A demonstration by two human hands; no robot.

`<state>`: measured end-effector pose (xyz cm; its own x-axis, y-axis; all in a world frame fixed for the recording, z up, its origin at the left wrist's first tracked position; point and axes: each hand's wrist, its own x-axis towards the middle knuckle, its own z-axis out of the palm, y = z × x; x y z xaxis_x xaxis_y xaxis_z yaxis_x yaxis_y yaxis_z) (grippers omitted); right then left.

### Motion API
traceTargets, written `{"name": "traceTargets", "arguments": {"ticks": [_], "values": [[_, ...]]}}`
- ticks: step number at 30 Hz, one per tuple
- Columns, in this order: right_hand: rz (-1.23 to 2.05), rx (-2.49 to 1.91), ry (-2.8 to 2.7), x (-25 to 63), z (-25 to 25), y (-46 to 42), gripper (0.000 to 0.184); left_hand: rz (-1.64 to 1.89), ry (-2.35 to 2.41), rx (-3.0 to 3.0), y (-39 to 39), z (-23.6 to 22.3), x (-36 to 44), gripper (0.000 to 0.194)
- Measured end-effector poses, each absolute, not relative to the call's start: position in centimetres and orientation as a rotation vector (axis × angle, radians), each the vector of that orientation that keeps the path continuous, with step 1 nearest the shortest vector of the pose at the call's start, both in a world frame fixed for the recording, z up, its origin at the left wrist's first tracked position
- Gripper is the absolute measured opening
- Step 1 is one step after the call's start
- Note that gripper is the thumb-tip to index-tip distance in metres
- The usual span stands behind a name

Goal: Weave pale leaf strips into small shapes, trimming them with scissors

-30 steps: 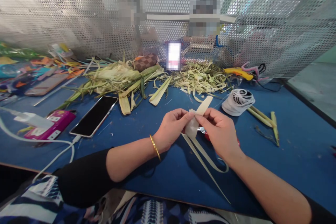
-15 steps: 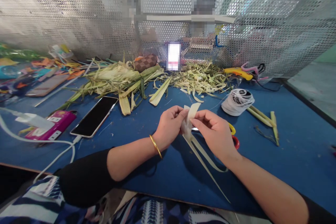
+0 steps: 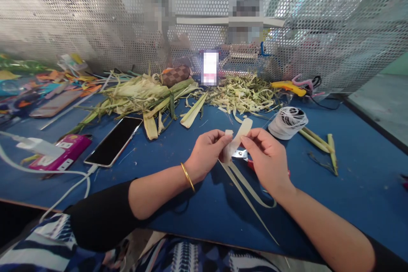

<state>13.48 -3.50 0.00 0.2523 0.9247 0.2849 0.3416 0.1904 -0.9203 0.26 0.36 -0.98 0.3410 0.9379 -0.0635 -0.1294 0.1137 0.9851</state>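
Both hands meet over the middle of the blue table [image 3: 178,204]. My left hand [image 3: 207,153], with a gold bangle on its wrist, pinches a pale palm leaf strip [image 3: 234,140] from the left. My right hand [image 3: 266,157] pinches the same strip from the right and bends its upper end up and back. Two long tails of the strip trail down over the table toward me. Scissors [image 3: 242,154] with red handles lie on the table just under my right hand, mostly hidden by it.
A black phone [image 3: 114,140] on a white cable and a pink box [image 3: 62,153] lie to the left. Green leaves [image 3: 140,95] and shredded trimmings [image 3: 242,93] are piled at the back before a perforated metal screen. A white thread spool [image 3: 288,123] and cut stalks [image 3: 321,142] sit right.
My right hand has bent the strip's upper end down toward my left hand and then raised it again. Both hands stayed in about the same place, shifting slightly up.
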Motion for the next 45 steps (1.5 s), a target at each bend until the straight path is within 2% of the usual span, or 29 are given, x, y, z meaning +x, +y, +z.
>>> {"name": "traceTargets", "arguments": {"ticks": [3, 10, 16, 21, 31, 37, 45], "values": [[0.575, -1.316, -1.344, 13.5, 0.0, -3.9, 0.015, 0.954, 0.943, 1.119, 0.7, -1.1, 0.2, 0.023], [0.664, -1.009, -1.397, 13.4, 0.7, -5.3, 0.011, 1.030, 1.046, 1.061, 1.6, -1.0, -0.1, 0.019], [0.857, -0.893, -1.325, 13.9, 1.4, -6.4, 0.016, 1.074, 1.109, 1.053, 2.6, -1.0, -0.6, 0.019], [0.820, -1.025, -1.228, 14.5, 1.6, -5.0, 0.017, 1.092, 1.108, 1.054, 2.9, -0.9, -1.0, 0.012], [1.076, -1.248, -1.428, 13.7, 0.0, -3.1, 0.019, 0.993, 0.905, 0.915, 0.6, -0.7, -0.3, 0.019], [0.972, -1.297, -1.607, 13.7, -0.6, -3.2, 0.020, 0.968, 0.764, 0.777, 1.2, -0.2, -0.6, 0.022], [1.044, -1.333, -1.764, 13.5, -0.8, -3.4, 0.017, 1.028, 0.840, 0.694, 2.2, 0.7, -1.3, 0.012]]}}
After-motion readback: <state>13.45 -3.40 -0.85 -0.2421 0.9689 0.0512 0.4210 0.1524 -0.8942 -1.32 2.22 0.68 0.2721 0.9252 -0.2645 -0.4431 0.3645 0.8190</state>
